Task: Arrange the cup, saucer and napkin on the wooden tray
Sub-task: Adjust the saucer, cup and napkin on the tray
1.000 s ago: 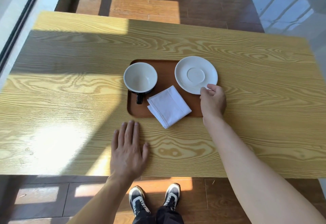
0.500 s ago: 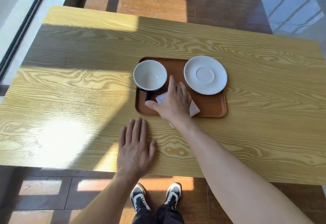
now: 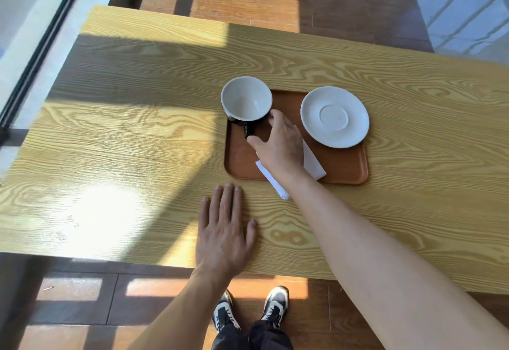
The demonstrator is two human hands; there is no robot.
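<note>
Nearest, the left hand [image 3: 223, 228] lies flat and empty on the pale wood-grain table [image 3: 137, 134], fingers spread. Beyond it, the folded white napkin [image 3: 312, 161] overhangs the near rim of the brown wooden tray [image 3: 344, 167]. The right hand [image 3: 278, 143] is closing on the handle of the black, white-lined cup [image 3: 246, 100] at the tray's far left corner, thumb and forefinger apart, grip not yet sealed. The white round saucer [image 3: 334, 117] sits far right. The likely next move is lifting the cup onto the saucer. No writing is legible.

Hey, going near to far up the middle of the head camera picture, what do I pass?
shoes → left hand flat on the table → napkin → right hand → cup
</note>
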